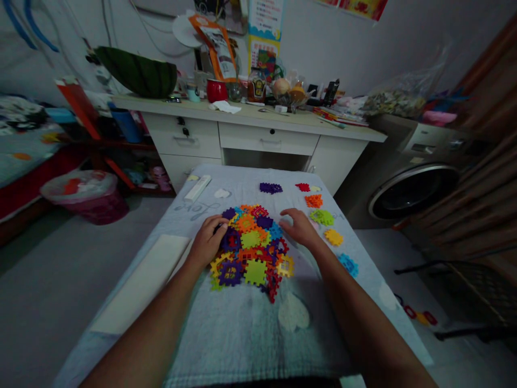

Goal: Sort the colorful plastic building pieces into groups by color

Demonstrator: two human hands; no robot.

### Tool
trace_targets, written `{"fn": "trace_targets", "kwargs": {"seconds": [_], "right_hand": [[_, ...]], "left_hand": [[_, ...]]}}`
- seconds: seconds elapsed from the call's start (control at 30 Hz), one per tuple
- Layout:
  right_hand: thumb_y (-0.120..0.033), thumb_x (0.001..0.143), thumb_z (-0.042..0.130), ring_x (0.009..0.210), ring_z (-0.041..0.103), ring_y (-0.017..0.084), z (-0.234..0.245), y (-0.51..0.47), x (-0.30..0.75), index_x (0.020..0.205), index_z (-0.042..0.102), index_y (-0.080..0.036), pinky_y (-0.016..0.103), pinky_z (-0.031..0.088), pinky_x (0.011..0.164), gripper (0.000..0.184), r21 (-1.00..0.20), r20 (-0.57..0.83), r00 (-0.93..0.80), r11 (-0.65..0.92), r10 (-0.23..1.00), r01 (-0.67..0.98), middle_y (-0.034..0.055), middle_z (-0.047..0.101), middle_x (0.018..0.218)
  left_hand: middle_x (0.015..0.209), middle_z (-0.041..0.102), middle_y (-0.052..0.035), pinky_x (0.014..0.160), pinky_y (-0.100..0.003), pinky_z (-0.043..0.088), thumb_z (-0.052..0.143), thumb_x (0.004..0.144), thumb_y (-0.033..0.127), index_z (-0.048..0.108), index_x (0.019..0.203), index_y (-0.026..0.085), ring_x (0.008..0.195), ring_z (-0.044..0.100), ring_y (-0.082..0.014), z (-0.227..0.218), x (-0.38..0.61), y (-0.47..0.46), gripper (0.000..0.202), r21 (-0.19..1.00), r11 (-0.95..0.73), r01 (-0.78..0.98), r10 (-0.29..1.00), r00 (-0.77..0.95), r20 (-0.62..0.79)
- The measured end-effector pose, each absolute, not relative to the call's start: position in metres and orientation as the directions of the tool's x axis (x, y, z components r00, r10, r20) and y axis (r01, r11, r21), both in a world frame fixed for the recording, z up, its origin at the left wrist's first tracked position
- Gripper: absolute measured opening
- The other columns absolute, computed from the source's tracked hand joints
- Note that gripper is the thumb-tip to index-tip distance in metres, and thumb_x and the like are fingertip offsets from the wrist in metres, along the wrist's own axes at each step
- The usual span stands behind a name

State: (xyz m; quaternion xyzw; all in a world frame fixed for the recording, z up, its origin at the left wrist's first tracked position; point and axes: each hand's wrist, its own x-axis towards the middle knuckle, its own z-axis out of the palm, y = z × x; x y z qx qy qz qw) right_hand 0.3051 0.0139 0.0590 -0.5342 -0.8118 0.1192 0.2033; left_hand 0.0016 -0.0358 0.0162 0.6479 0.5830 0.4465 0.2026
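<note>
While your left hand [208,241] touches the toy pile [251,238] from the left, grip unclear, your right hand [299,226] sits loosely open just right of it.

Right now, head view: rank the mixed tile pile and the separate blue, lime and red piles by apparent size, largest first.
1. Mixed tile pile
2. Blue pile and lime pile: too alike to rank; blue sits nearer
3. Red pile
</note>
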Motion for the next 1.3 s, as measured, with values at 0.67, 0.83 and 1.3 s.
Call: {"fn": "trace_targets", "kwargs": {"seconds": [0.67, 0.83, 1.3], "right_hand": [[-0.024, 0.079, 0.062, 0.063, 0.055, 0.014, 0.038, 0.065, 0.285, 0.083, 0.063, -0.018, 0.025, 0.044, 0.061, 0.007, -0.814, 0.226, -0.065, 0.225, 0.972, 0.536, -0.0031, 0.056, 0.065], [-0.020, 0.070, 0.069, 0.042, 0.048, 0.009, 0.029, 0.113, 0.275, 0.094, 0.047, -0.022, 0.017, 0.034, 0.042, 0.032, -0.993, -0.031, 0.227, -0.056, 0.973, 0.101, -0.0117, 0.051, 0.052], [-0.007, 0.066, 0.061, 0.048, 0.051, 0.008, 0.033, 0.146, 0.258, 0.082, 0.046, -0.020, 0.017, 0.043, 0.047, 0.025, -0.988, -0.146, 0.363, -0.114, 0.920, -0.108, -0.0092, 0.050, 0.055]], "left_hand": [[0.119, 0.060, -0.0068, 0.107, -0.042, 0.040, 0.055, 0.085, 0.043, 0.066, 0.099, 0.022, 0.116, 0.056, -0.0240, 0.016, 0.002, -0.037, 0.027, 0.776, -0.224, 0.590, 0.941, -0.078, 0.330], [0.119, 0.061, -0.0068, 0.107, -0.042, 0.041, 0.055, 0.084, 0.042, 0.067, 0.098, 0.022, 0.116, 0.056, -0.0240, 0.018, 0.002, -0.037, 0.027, 0.780, -0.212, 0.588, 0.943, -0.087, 0.321], [0.120, 0.060, -0.0067, 0.107, -0.043, 0.041, 0.055, 0.086, 0.042, 0.067, 0.100, 0.023, 0.117, 0.056, -0.0236, 0.014, 0.001, -0.036, 0.027, 0.786, -0.219, 0.579, 0.942, -0.084, 0.324]]}}
